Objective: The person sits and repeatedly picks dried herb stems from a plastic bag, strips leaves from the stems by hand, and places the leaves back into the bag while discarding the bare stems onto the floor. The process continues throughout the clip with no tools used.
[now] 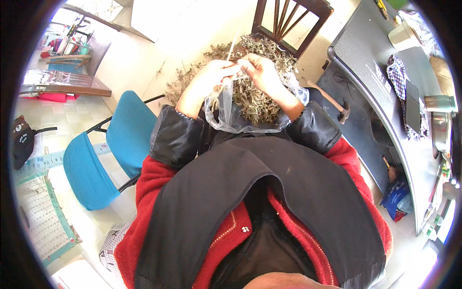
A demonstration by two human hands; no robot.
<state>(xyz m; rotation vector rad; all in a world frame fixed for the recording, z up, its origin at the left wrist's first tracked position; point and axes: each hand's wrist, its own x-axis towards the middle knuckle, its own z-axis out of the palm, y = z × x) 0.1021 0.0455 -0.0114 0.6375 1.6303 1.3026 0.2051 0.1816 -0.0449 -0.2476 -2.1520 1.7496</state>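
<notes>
My left hand (220,74) and my right hand (259,70) meet above a clear plastic bag (224,108) on my lap. A thin pale stick or stem (232,48) rises from my left hand. The fingertips of both hands are pinched close together; the small thing between my right fingertips cannot be made out. Dried leafy plants (258,103) lie in and around the bag, with more dried stems and leaves (265,45) heaped beyond my hands, by a dark wooden chair (312,32).
A blue folding chair (130,133) stands at left. On a low dark surface at right lies a hammer (334,101). The black table (361,47) beside it bears a phone (412,106), a patterned cloth (396,72) and a pale cup (404,36).
</notes>
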